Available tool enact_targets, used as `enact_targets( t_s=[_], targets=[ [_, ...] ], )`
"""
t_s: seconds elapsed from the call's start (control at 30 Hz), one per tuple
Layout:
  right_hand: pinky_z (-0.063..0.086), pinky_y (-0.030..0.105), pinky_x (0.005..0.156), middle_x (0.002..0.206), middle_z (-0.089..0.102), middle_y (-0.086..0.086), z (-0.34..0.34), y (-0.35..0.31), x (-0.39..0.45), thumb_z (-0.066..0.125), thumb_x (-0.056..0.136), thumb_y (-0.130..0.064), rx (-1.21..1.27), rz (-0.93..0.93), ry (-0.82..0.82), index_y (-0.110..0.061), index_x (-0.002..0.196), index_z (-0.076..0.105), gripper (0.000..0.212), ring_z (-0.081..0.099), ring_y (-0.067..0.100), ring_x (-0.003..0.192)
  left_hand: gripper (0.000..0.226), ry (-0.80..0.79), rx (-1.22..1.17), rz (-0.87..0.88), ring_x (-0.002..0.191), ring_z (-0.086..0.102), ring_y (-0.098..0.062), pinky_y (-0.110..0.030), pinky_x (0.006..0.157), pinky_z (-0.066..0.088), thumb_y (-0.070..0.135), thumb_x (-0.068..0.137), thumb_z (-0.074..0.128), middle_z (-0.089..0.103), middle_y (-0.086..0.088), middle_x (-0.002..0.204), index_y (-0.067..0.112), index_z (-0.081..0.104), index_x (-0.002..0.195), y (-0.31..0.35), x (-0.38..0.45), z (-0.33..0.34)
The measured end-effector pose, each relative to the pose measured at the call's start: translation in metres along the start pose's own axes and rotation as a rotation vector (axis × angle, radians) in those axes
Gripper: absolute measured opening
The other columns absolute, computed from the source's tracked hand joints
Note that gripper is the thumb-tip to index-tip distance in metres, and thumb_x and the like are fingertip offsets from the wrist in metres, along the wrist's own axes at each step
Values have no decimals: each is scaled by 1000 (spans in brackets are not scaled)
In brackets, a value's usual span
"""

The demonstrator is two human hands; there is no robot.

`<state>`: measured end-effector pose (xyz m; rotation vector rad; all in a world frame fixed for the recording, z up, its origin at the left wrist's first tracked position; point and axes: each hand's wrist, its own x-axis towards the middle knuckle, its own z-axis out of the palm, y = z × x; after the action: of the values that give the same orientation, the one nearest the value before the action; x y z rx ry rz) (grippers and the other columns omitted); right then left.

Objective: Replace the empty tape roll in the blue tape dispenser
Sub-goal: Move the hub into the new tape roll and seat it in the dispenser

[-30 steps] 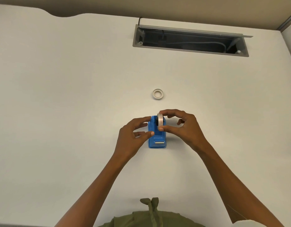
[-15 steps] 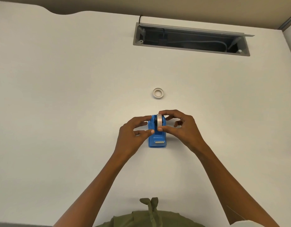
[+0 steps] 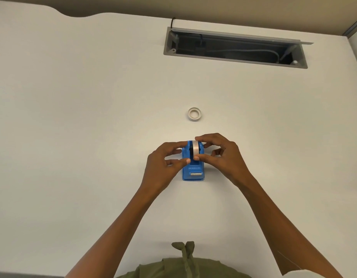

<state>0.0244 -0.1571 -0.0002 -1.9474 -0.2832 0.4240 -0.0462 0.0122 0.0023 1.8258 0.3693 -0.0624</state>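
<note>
The blue tape dispenser (image 3: 193,171) stands on the white desk, its metal cutter facing me. A roll of clear tape (image 3: 195,147) sits upright in its slot, on edge. My right hand (image 3: 221,157) pinches this roll between thumb and forefinger, from the top and the near side. My left hand (image 3: 163,163) grips the dispenser's left side with thumb and fingers. Farther back on the desk lies a small white tape ring (image 3: 194,113), flat and apart from both hands.
An open grey cable tray (image 3: 235,59) with cables inside is sunk into the desk at the back right. The desk's far edge curves at the upper left. My green garment shows at the bottom edge.
The hands have barely moved. My right fingers have shifted slightly on the roll, which sits a little lower in the dispenser.
</note>
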Motion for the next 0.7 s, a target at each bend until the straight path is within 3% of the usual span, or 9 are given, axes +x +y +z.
enact_targets(
  t_s=[0.17, 0.3, 0.53, 0.7],
  targets=[
    [48, 16, 63, 109, 63, -8, 1, 1, 0, 81, 68, -21, 4, -13, 8, -24, 105, 67, 40, 61, 8, 91, 48, -32, 44, 113, 99, 57, -2, -2, 74, 46, 21, 76, 75, 56, 9, 113, 33, 54, 118, 0, 2, 2],
    [48, 12, 63, 107, 61, -10, 2, 2, 0, 80, 68, -22, -20, -27, 14, -26, 105, 66, 40, 60, 7, 91, 58, -74, 149, 167, 103, 52, -5, -2, 78, 44, 25, 75, 76, 48, 11, 117, 41, 44, 121, -3, 7, 3],
    [48, 12, 63, 108, 60, -9, 3, 2, -2, 80, 69, -22, -31, -62, 17, -29, 107, 64, 42, 59, 4, 90, 55, -112, 235, 227, 116, 48, -16, -41, 97, 47, 27, 76, 75, 52, 0, 129, 22, 51, 125, -4, 10, 5],
    [50, 18, 66, 112, 62, -9, 1, 4, -3, 80, 70, -20, 13, -36, 7, -29, 125, 54, 61, 58, 9, 94, 45, -98, 281, 241, 114, 50, -17, -43, 96, 47, 28, 80, 70, 55, -2, 126, 19, 56, 122, -2, 13, 6]
  ],
)
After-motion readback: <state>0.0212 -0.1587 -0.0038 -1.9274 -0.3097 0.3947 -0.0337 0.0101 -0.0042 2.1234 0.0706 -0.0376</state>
